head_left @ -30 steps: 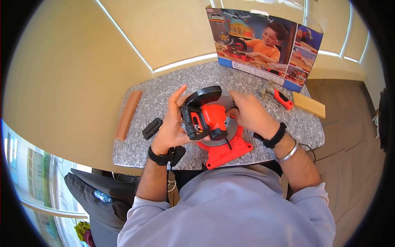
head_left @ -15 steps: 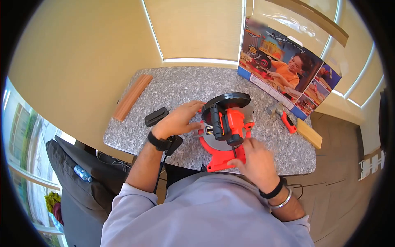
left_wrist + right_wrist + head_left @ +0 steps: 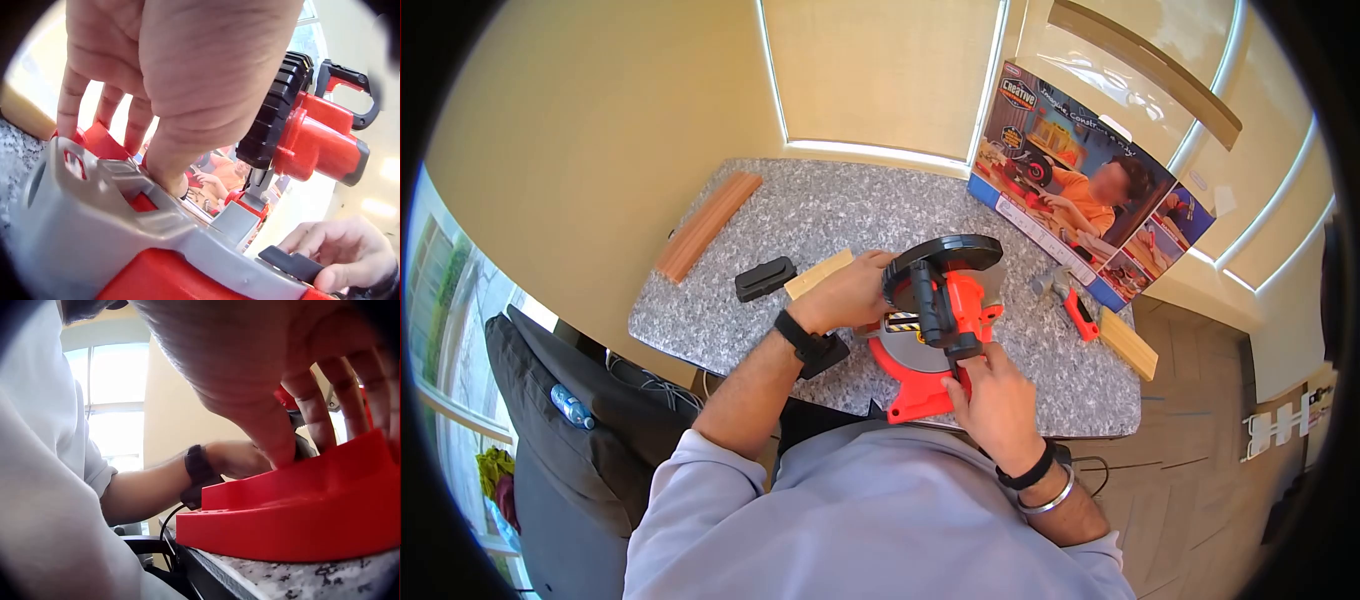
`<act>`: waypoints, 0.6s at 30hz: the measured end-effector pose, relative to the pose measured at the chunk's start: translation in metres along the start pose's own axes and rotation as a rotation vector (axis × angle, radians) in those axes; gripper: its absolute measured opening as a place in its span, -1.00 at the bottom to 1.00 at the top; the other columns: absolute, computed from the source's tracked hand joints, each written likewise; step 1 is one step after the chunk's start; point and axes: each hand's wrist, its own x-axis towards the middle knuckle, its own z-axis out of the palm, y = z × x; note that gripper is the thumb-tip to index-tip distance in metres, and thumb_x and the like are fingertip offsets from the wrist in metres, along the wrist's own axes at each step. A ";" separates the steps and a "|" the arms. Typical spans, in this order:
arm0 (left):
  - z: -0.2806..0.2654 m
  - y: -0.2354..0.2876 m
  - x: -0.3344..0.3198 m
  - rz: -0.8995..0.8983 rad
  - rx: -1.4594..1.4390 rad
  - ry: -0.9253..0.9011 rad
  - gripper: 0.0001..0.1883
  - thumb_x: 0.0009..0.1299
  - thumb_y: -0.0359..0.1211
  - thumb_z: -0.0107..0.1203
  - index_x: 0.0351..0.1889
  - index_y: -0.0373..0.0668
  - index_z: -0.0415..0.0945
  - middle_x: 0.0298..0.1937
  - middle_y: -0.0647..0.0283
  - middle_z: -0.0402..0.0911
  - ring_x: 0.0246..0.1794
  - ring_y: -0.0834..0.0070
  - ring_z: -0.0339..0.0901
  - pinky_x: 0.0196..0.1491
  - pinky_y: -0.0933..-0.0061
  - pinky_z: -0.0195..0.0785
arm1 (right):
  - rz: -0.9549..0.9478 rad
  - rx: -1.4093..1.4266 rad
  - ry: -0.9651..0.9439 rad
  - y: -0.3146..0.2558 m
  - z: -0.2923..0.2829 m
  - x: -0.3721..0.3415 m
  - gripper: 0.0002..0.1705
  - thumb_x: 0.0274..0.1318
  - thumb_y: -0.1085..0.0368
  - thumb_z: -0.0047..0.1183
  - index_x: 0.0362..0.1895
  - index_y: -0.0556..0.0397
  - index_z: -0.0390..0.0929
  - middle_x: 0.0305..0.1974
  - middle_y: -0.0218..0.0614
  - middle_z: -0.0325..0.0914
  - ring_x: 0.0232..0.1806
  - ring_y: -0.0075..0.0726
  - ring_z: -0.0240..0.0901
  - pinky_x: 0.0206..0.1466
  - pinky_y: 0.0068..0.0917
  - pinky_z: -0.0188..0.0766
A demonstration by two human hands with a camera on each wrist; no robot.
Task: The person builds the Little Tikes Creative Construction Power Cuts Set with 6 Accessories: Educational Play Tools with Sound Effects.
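Note:
A red and black toy miter saw (image 3: 966,300) stands at the table's front, its head raised over a grey turntable and red base (image 3: 922,395). My left hand (image 3: 850,297) is at the saw's left side. Its straight fingers (image 3: 74,103) reach down to a red piece (image 3: 103,140) by the grey table edge of the saw. Beside that hand lies a light wood block (image 3: 815,275), partly hidden. My right hand (image 3: 998,405) is at the base's front, thumb and fingers pinching a dark handle (image 3: 294,262) there.
A black plastic piece (image 3: 766,279) and a reddish-brown grooved board (image 3: 708,226) lie to the left. On the right are a toy hammer (image 3: 1068,298), another wood block (image 3: 1128,343) and, behind, a large printed box (image 3: 1090,190). The granite-patterned table (image 3: 840,205) ends close to my body.
My left hand has left the saw's head for its left side. The right hand has come down to the base's front handle. The light wood block now shows beside the left hand.

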 end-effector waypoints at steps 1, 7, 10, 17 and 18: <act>0.001 0.000 -0.002 0.077 0.090 0.048 -0.40 0.32 -0.30 0.41 0.36 -0.20 0.61 0.41 -0.11 0.59 0.42 -0.15 0.47 0.55 0.03 0.30 | 0.012 0.039 -0.014 0.001 -0.002 0.003 -0.62 0.14 0.18 0.45 0.03 0.00 0.74 0.02 -0.14 0.64 -0.06 0.13 0.70 -0.13 -0.02 0.70; -0.007 0.032 -0.025 -0.092 0.244 0.058 -0.38 0.36 -0.16 0.48 0.36 -0.14 0.63 0.34 -0.12 0.57 0.26 -0.15 0.56 0.38 -0.04 0.40 | 0.106 -0.081 -0.014 0.051 -0.009 0.032 -0.68 0.15 0.22 0.43 -0.05 0.08 0.74 -0.04 -0.08 0.70 -0.06 0.16 0.70 -0.05 0.06 0.67; -0.008 0.050 -0.035 -0.108 0.183 -0.012 -0.37 0.38 -0.06 0.47 0.33 -0.18 0.66 0.30 -0.13 0.59 0.25 -0.12 0.57 0.33 0.00 0.45 | 0.188 -0.055 -0.018 0.091 -0.005 0.049 -0.71 0.11 0.28 0.47 -0.15 0.18 0.74 -0.03 0.01 0.71 -0.13 0.24 0.72 -0.04 0.04 0.66; -0.006 0.081 -0.048 -0.112 0.148 -0.054 -0.43 0.38 -0.04 0.48 0.17 -0.28 0.73 0.14 -0.08 0.63 0.08 -0.11 0.66 0.16 0.03 0.54 | 0.100 0.058 -0.036 0.123 -0.009 0.078 -0.59 0.02 0.44 0.50 -0.01 0.24 0.70 -0.13 0.17 0.71 -0.03 0.35 0.69 0.02 0.05 0.63; -0.008 0.081 -0.049 -0.116 0.145 -0.051 -0.43 0.38 -0.04 0.48 0.17 -0.28 0.73 0.14 -0.08 0.63 0.08 -0.11 0.66 0.16 0.03 0.54 | 0.097 0.057 -0.040 0.125 -0.007 0.079 -0.59 0.02 0.44 0.50 -0.01 0.24 0.70 -0.13 0.17 0.71 -0.03 0.35 0.69 0.02 0.05 0.63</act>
